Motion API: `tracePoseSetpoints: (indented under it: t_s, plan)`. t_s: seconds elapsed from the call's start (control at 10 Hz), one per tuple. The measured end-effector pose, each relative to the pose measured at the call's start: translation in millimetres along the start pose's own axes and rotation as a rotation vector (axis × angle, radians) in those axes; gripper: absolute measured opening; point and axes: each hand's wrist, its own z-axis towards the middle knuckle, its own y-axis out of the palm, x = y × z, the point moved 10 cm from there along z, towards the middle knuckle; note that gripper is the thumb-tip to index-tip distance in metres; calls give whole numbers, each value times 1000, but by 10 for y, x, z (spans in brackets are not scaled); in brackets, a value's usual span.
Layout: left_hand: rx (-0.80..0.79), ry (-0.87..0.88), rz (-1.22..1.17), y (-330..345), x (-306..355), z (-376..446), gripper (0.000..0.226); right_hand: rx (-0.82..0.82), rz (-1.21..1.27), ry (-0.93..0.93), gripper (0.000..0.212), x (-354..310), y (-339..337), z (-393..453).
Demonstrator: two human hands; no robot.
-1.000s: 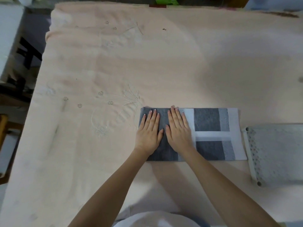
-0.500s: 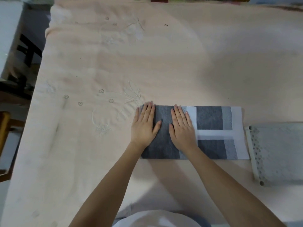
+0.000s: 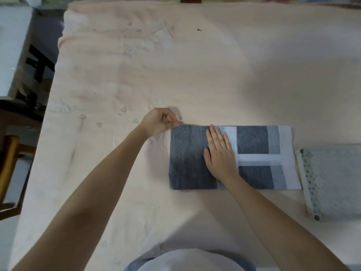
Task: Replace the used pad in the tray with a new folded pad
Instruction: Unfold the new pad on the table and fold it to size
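A grey and white folded pad [image 3: 252, 145] lies flat on the pink-covered table, right of centre. My right hand [image 3: 219, 153] rests flat on the pad's middle, fingers together, pressing it down. My left hand [image 3: 161, 121] is at the pad's far left corner with thumb and fingers pinched on that corner. A pale green tray [image 3: 304, 182] with a perforated rim stands just right of the pad, with a light textured pad [image 3: 338, 178] lying in it.
The pink embroidered cloth [image 3: 136, 75] covers the whole table. A wooden chair [image 3: 9, 173] and dark furniture stand off the table's left edge. Small items sit at the far edge.
My left hand has lifted off the pad's grey left part and moved up-left to pinch the far left corner. My right hand stays flat on the pad.
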Motion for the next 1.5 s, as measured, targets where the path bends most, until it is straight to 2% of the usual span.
tracePoseSetpoints:
  t_s: [0.1,0.3,0.4,0.5,0.6,0.7,0.8,0.9,1.0,1.1,1.2,1.3,1.4,1.5]
  plan:
    - [-45,-9,-61,46,-50,6,17,0,-3,2,57,4,0,-3]
    - [-128,-72,736,118,26,140,19,-5,-4,-10,58,-8,-10,2]
    - [141,3,905,99,277,-17,31,2,-6,-7,58,-4,-10,-4]
    - [323,214,849,573,538,-457,49,8,15,-7,58,2,-13,-6]
    - [156,179,893,1073,267,-585,66,0,-14,-21,58,-13,-8,-5]
    - [150,118,838,1046,-2,-573,68,4,-4,-14,57,-18,-16,-13]
    - [203,98,813,956,-29,-566,66,10,-9,-13,57,-18,-26,-12]
    - [267,6,787,874,-93,-583,67,14,-8,-12,57,-19,-25,-9]
    - [340,-163,727,695,-248,-613,66,6,-7,-10,58,-8,-3,-14]
    - [338,-178,728,583,-253,-662,61,7,-6,-11,58,-10,5,-11]
    - [403,-90,642,434,-152,-952,57,3,-15,-6,57,1,10,-22]
    - [317,137,557,570,-12,-1377,69,1,-6,-11,57,-9,4,-20]
    - [137,223,569,904,-81,-1678,101,1,2,-14,58,-13,-16,-18]
    - [141,226,663,1063,-145,-1812,93,-22,47,-31,61,-24,-86,-35]
